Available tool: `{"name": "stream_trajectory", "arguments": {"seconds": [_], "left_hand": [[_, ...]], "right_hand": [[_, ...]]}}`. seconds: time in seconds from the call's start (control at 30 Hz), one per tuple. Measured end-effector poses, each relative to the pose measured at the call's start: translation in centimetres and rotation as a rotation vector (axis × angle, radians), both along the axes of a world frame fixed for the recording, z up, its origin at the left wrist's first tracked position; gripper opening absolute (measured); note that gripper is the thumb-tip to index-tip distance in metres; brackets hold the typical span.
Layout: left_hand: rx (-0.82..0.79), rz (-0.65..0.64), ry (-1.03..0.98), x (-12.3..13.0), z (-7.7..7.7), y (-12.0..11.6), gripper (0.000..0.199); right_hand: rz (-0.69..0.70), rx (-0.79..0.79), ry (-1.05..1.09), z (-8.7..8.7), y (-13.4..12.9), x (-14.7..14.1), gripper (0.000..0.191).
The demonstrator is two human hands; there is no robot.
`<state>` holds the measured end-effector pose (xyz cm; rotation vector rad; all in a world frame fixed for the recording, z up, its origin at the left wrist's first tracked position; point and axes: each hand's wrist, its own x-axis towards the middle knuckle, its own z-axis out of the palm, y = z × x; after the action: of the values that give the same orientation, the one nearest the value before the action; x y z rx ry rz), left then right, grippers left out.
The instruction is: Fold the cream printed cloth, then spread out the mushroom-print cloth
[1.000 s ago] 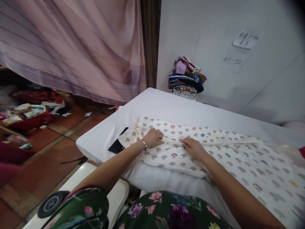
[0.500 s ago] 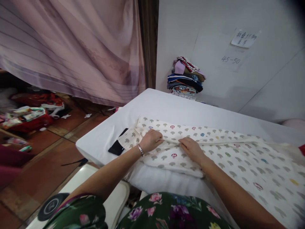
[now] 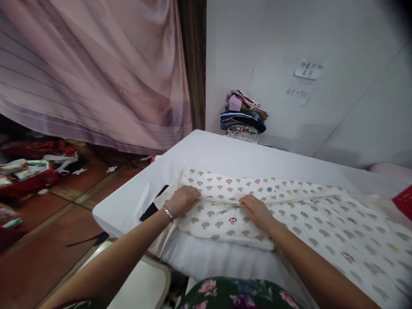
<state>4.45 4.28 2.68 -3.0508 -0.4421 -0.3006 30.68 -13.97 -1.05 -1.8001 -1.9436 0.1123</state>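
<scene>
A white cloth (image 3: 309, 227) printed with grey, red, blue and yellow mushrooms lies along the near side of the table, with a folded edge running lengthwise across it. My left hand (image 3: 184, 201), with a bracelet at its wrist, is closed on that edge near the cloth's left end. Further right, my right hand (image 3: 255, 211) grips the same edge between thumb and fingers. The stretch of edge between both hands is fairly straight. A black flat object (image 3: 149, 212) shows partly from under the cloth's left end; its kind is hidden.
The white-covered table (image 3: 128, 193) meets a white wall with paper notes (image 3: 309, 69). Folded clothes (image 3: 243, 118) are stacked against the wall. A pink curtain (image 3: 135, 77) hangs at left. A white seat (image 3: 141, 279) stands at the near edge; a red box (image 3: 28, 180) is on the floor.
My left hand has slid left along the folded edge, widening the gap between my hands. My right hand remains on the edge. The camera view has shifted slightly.
</scene>
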Motion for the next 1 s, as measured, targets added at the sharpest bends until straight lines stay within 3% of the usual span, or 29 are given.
{"name": "stream_trajectory", "arguments": {"seconds": [0.17, 0.27, 0.47, 0.57, 0.67, 0.73, 0.87, 1.0], "left_hand": [[0.006, 0.084, -0.026, -1.8, 0.7, 2.0, 0.017], [-0.002, 0.173, -0.107, -1.0, 2.4, 4.3, 0.024], [-0.288, 0.415, -0.498, 5.7, 7.8, 11.8, 0.025], [-0.480, 0.550, -0.538, 10.1, 8.8, 16.1, 0.021], [-0.596, 0.666, -0.523, 14.1, 8.2, 19.7, 0.021], [-0.599, 0.738, -0.482, 16.3, 7.2, 21.6, 0.021], [-0.569, 0.830, -0.407, 19.5, 3.6, 24.3, 0.019], [-0.567, 0.922, -0.324, 20.9, -0.6, 26.0, 0.020]], "right_hand": [[0.015, 0.056, -0.009, 1.1, 1.0, 0.3, 0.026], [-0.023, 0.112, -0.018, 3.0, 2.6, 1.3, 0.028], [-0.247, 0.115, -0.083, 8.0, 10.1, 6.5, 0.025], [-0.353, -0.014, -0.099, 9.7, 15.4, 10.0, 0.024], [-0.431, -0.128, -0.107, 10.0, 20.4, 13.0, 0.025], [-0.472, -0.169, -0.110, 9.1, 23.1, 14.5, 0.025], [-0.540, -0.261, -0.108, 5.1, 26.3, 16.0, 0.027], [-0.574, -0.322, -0.112, 0.6, 27.9, 16.3, 0.028]]}}
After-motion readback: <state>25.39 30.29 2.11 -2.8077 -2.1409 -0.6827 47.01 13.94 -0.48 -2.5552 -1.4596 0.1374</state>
